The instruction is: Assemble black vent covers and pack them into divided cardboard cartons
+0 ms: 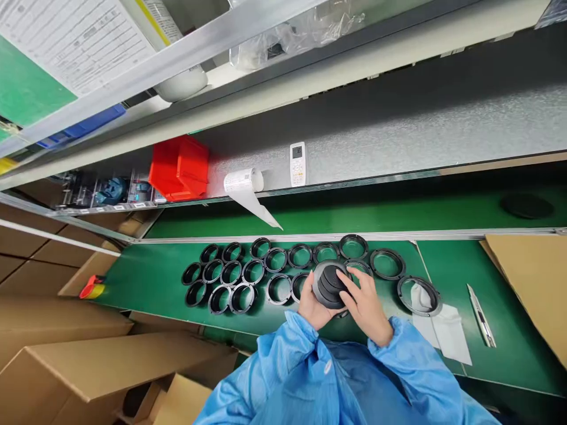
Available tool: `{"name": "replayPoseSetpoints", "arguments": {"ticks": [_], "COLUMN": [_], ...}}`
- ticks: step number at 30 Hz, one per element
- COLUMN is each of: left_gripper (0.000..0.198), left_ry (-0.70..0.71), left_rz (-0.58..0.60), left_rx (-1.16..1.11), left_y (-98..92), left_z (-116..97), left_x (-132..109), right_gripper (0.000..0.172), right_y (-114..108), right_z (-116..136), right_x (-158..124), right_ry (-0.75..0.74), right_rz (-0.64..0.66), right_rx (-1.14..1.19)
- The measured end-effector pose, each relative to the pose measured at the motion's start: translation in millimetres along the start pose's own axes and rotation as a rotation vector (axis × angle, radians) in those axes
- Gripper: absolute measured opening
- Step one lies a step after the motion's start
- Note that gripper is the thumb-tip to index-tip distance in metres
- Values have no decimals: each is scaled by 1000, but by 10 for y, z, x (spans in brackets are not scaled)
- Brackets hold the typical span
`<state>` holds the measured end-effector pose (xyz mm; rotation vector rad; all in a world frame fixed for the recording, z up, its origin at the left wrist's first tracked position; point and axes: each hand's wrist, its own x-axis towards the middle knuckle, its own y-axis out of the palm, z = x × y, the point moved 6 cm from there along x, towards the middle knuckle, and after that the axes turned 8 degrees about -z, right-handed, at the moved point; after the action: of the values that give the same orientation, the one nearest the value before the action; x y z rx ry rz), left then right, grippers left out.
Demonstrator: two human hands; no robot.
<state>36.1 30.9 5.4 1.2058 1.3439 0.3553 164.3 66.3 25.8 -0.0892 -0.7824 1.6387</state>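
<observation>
My left hand [311, 307] cups a round dark grey part [330, 284] with stepped concentric rings from below and from the left. My right hand [367, 304] lies on the part's right side, fingers pressed on its face. Both hands hold it just above the green mat [150, 277], close to my chest. Several black rings [230, 276] lie in rows on the mat, to the left of and behind the held part. One larger black ring [419, 295] sits to the right on a white cloth [445, 330]. Both sleeves are light blue.
A metal blade-like tool [481, 316] lies right of the cloth. Cardboard sheets [535, 283] lie at far right, and cardboard boxes [66, 354] at left. On the back ledge stand a red bin [179, 168], a paper roll [243, 183] and a white remote [297, 163]. A yellow-red tape dispenser [92, 288] sits at left.
</observation>
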Motion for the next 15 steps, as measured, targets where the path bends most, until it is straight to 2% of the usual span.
{"name": "replayPoseSetpoints", "arguments": {"ticks": [3, 7, 9, 10, 12, 14, 15], "left_gripper": [46, 54, 58, 60, 59, 56, 52], "left_ry": [0, -38, -54, -64, -57, -56, -55], "left_rz": [-25, 5, 9, -2, -65, -156, -197], "left_rx": [-43, -56, -41, -37, -40, -32, -20], "left_y": [-75, -56, -31, -23, -31, -58, -71], "left_z": [97, 184, 209, 226, 262, 338, 390], "left_x": [-90, -172, -168, -154, -102, -31, 10], "right_gripper": [49, 59, 60, 59, 55, 62, 70], "right_y": [115, 57, -29, -67, -73, 29, 86], "right_z": [-60, -139, -151, -138, -51, 25, 14], "right_x": [-98, -125, -150, -174, -254, -384, -451], "right_ry": [129, 300, 342, 319, 162, -11, -42], "right_rz": [41, 119, 81, 52, 53, 147, 193], "right_rx": [70, 282, 315, 281, 147, 26, -1]}}
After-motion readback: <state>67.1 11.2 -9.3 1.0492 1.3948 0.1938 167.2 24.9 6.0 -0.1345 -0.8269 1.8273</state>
